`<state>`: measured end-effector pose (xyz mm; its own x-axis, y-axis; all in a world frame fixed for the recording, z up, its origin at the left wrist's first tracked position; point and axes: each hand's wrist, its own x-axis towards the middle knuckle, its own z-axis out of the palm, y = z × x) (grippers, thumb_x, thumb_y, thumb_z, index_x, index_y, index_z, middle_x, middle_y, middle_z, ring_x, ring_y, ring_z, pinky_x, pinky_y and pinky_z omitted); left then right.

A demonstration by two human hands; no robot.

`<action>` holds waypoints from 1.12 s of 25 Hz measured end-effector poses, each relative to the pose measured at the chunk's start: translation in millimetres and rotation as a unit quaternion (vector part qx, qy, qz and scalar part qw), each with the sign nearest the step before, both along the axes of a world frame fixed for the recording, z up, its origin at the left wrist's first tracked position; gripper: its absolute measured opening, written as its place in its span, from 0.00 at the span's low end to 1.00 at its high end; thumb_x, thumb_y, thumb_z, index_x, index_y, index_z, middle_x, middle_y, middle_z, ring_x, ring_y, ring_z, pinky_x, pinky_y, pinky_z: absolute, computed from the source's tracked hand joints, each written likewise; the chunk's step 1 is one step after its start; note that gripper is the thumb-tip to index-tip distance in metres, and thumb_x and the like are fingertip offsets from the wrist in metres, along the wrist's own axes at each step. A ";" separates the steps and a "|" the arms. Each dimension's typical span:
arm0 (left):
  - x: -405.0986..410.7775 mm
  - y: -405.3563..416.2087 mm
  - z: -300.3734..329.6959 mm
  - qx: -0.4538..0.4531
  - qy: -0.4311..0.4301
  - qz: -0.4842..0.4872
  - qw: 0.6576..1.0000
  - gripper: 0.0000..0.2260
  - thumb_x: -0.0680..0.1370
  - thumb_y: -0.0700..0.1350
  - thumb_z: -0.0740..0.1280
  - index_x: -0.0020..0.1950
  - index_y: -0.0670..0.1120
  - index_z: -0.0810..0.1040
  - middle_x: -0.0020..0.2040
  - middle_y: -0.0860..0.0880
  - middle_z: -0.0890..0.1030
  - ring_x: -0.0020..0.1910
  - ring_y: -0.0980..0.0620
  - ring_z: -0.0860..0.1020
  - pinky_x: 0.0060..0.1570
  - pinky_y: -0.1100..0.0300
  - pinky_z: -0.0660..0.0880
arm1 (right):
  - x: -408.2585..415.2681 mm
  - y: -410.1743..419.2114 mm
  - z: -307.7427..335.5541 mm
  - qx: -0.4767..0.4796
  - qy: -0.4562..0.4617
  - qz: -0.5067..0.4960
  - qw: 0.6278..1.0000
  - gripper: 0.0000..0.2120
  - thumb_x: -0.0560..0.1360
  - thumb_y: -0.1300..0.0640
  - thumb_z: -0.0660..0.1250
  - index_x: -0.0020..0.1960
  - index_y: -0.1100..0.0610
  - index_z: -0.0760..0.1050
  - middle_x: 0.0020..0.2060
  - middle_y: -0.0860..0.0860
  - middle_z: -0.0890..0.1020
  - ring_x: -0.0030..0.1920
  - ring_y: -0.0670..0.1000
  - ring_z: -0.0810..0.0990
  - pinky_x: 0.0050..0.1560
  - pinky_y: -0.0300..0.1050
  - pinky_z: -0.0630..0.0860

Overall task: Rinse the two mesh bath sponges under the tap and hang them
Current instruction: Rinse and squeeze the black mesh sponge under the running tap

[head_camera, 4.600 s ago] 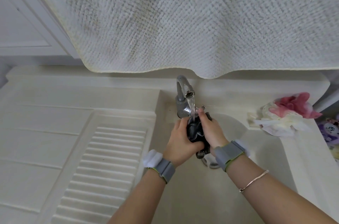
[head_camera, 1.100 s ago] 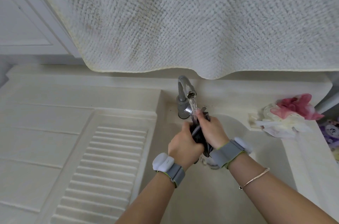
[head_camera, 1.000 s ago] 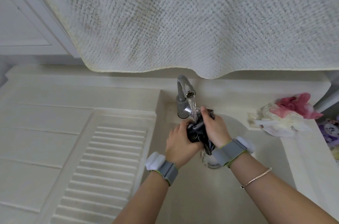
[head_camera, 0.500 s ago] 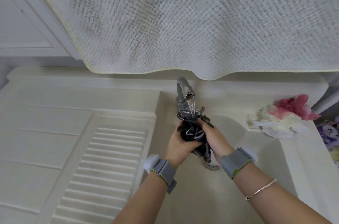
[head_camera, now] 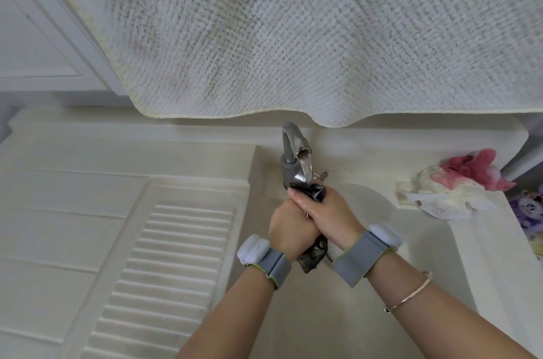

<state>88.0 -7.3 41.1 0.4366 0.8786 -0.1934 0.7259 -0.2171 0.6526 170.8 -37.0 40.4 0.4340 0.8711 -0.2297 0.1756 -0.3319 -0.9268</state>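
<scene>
Rinsing of a dark mesh bath sponge [head_camera: 312, 191] under a running tap [head_camera: 294, 143], seen from the head camera. The sponge is wrung between both hands over the sink basin [head_camera: 367, 314]: the left hand [head_camera: 289, 230] is clenched round its lower part, and the right hand [head_camera: 324, 211] is wrapped round its upper part, with the fingers laid across the left hand. A crumpled tuft is exposed above the right hand, just under the water stream [head_camera: 307, 169], and a dark tail is seen hanging below the wrists. The second sponge [head_camera: 467, 175], pink and white, is left lying on the sink ledge [head_camera: 493, 241] to the right, well apart from the hands. A white towel [head_camera: 293, 35] is hung above the tap, and a ribbed washboard surface [head_camera: 164, 264] is moulded into the counter to the left. The mesh is judged to be light, soft and readily compressed, heavier while waterlogged and somewhat slippery when wet, yet hardly fragile. A firm whole-hand squeeze is therefore judged suitable for wringing. For hanging, a cord loop would be the natural place to take hold, though none can be made out on either sponge. Some dripping is to be expected if the sponge is lifted before being squeezed out.
</scene>
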 end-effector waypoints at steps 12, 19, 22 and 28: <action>-8.9 -3.0 3.6 -0.064 -0.063 -0.033 0.995 0.26 0.62 0.56 0.69 0.58 0.50 0.73 0.54 0.51 0.76 0.55 0.50 0.74 0.48 0.59 0.71 | 12.5 8.1 7.9 -0.050 0.025 -0.091 0.994 0.18 0.76 0.46 0.64 0.32 0.56 0.76 0.32 0.55 0.79 0.43 0.58 0.80 0.45 0.50 0.74; -31.0 -1.6 0.4 -0.196 -0.254 -0.081 0.944 0.41 0.64 0.41 0.77 0.73 0.57 0.62 0.62 0.53 0.77 0.59 0.56 0.78 0.60 0.56 0.76 | 4.7 4.4 2.8 -0.080 0.375 -0.193 0.903 0.16 0.73 0.45 0.69 0.48 0.59 0.79 0.44 0.59 0.83 0.44 0.58 0.83 0.43 0.52 0.80; -38.2 2.2 4.4 -0.154 -0.203 -0.102 0.962 0.41 0.64 0.41 0.75 0.73 0.56 0.62 0.61 0.55 0.78 0.59 0.57 0.78 0.56 0.61 0.77 | 1.7 8.0 1.0 -0.085 0.438 -0.181 0.876 0.18 0.74 0.44 0.67 0.53 0.58 0.78 0.47 0.58 0.83 0.46 0.59 0.82 0.43 0.51 0.79; -28.2 9.0 5.9 -0.037 -0.018 -0.022 0.999 0.22 0.65 0.52 0.62 0.57 0.48 0.76 0.50 0.48 0.83 0.50 0.46 0.80 0.43 0.59 0.75 | 5.1 2.2 -2.8 -0.034 0.085 -0.075 0.993 0.18 0.75 0.43 0.64 0.60 0.52 0.74 0.57 0.52 0.79 0.60 0.53 0.77 0.63 0.50 0.72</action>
<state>59.8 1.7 47.0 0.4830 0.8418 -0.2409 0.6921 -0.1985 0.6939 175.9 -34.8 37.6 0.5082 0.7795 -0.3663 -0.0377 -0.4048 -0.9136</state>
